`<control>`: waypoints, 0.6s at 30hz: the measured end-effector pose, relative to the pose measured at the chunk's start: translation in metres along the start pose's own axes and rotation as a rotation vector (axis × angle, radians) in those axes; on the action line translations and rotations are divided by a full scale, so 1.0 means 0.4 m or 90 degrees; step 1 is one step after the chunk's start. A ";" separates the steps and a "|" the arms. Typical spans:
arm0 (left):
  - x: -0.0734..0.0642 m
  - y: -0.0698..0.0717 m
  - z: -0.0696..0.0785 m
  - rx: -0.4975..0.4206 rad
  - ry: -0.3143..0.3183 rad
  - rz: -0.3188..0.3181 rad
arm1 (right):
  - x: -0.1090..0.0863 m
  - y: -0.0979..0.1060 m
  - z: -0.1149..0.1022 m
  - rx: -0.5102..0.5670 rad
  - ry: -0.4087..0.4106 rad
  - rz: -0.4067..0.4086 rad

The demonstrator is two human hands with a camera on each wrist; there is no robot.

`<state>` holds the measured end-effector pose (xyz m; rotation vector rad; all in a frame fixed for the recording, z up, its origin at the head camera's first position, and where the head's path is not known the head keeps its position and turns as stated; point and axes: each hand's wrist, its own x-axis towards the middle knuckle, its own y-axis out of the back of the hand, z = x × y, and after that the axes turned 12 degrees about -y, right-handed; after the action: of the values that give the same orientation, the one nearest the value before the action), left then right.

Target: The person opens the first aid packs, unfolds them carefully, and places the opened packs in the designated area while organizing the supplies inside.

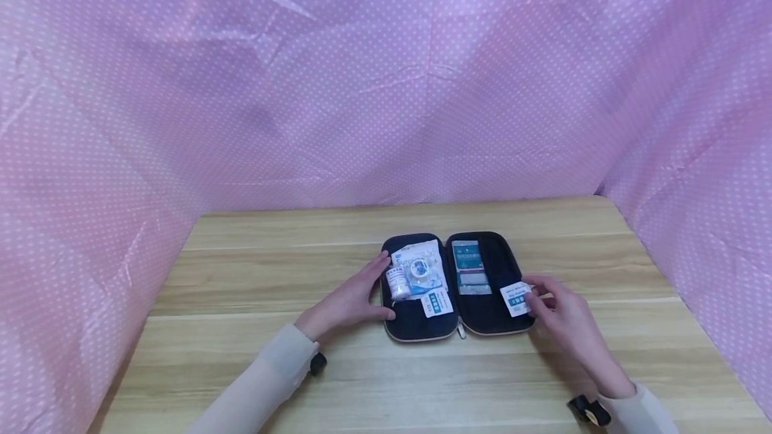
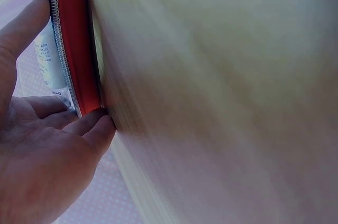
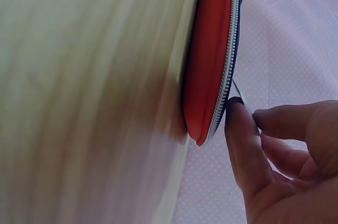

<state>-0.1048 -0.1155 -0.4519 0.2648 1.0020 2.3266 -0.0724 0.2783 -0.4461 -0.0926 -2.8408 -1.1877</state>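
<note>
An unzipped first-aid case (image 1: 422,330) lies spread flat on the wooden table, black inside and red outside. My left hand (image 1: 356,290) rests along its left edge, thumb and fingers spread against the rim; the left wrist view shows fingertips on the red side wall (image 2: 79,39). Between thumb and fingers, my right hand (image 1: 567,320) pinches a small white-and-teal alcohol pad packet (image 1: 514,299) over the right half's outer edge. A similar packet (image 1: 437,303) lies in the left half, beside a small white bottle (image 1: 397,284) and a clear-and-white pouch (image 1: 431,260).
Teal-and-clear packets (image 1: 468,256) sit in the case's right half, near the middle fold. A zipper pull (image 1: 461,330) hangs at the front of the fold. The wooden table (image 1: 253,266) extends around the case, with a pink dotted cloth (image 1: 386,86) behind and at the sides.
</note>
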 end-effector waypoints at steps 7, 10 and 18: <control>0.001 0.000 -0.001 0.001 -0.002 0.002 | 0.002 0.006 -0.004 -0.050 -0.022 -0.046; 0.002 0.000 0.000 0.000 -0.001 0.002 | 0.003 0.008 -0.011 -0.068 -0.030 -0.065; 0.004 0.000 -0.002 -0.012 -0.014 0.007 | 0.008 0.007 -0.017 -0.083 -0.016 -0.079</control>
<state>-0.1063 -0.1151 -0.4525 0.2880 0.9704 2.3369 -0.0750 0.2754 -0.4390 0.0647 -2.8241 -1.4059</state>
